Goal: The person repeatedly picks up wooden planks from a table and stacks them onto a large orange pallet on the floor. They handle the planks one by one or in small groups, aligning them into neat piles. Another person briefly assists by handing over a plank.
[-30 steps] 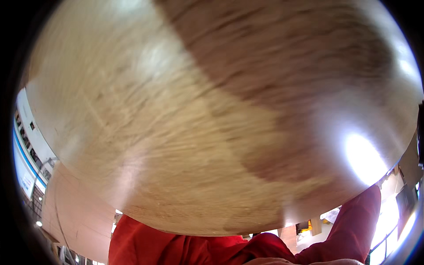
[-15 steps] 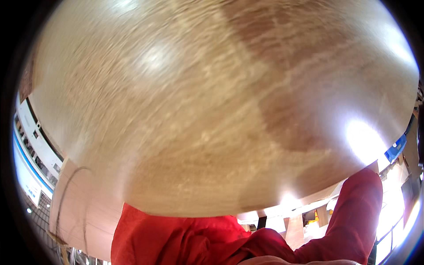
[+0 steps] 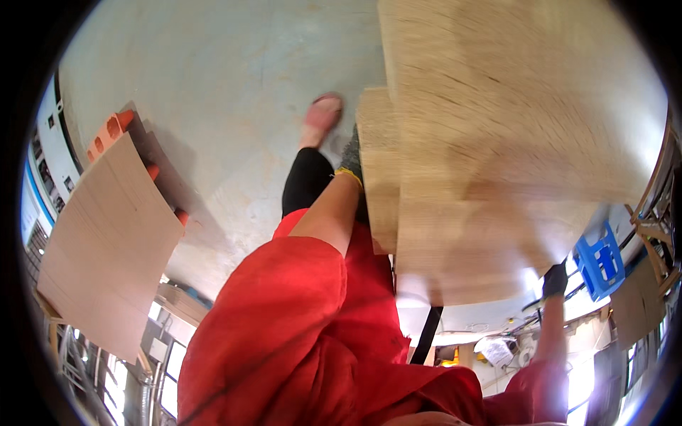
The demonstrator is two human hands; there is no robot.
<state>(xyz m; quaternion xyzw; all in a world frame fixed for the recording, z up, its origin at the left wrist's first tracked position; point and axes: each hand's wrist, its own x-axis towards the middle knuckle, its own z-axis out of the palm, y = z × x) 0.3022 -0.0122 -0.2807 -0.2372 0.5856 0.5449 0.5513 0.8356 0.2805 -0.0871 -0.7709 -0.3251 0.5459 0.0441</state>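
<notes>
A large pale wooden board (image 3: 497,142) with visible grain fills the right half of the view. Along its left side a narrower wooden board (image 3: 379,177) sticks out from beneath it. My left hand (image 3: 348,153), in a dark grey glove with a yellow cuff, grips the left edge of the boards; its fingertips are hidden behind the wood. At the near right corner, my right hand (image 3: 555,280) in a dark glove holds the large board's edge, with its fingers partly hidden. Red sleeves cover both upper arms.
Grey floor (image 3: 213,85) lies ahead on the left, where my foot in a pink shoe (image 3: 325,110) steps. A light wooden panel (image 3: 114,241) rests on orange supports (image 3: 110,135) at left. A blue plastic stool (image 3: 600,263) stands at right, near wooden frames (image 3: 657,234).
The large board, which covered most of the view, has swung to the right. Floor, my foot, the panel at left and both gloved hands have come into sight.
</notes>
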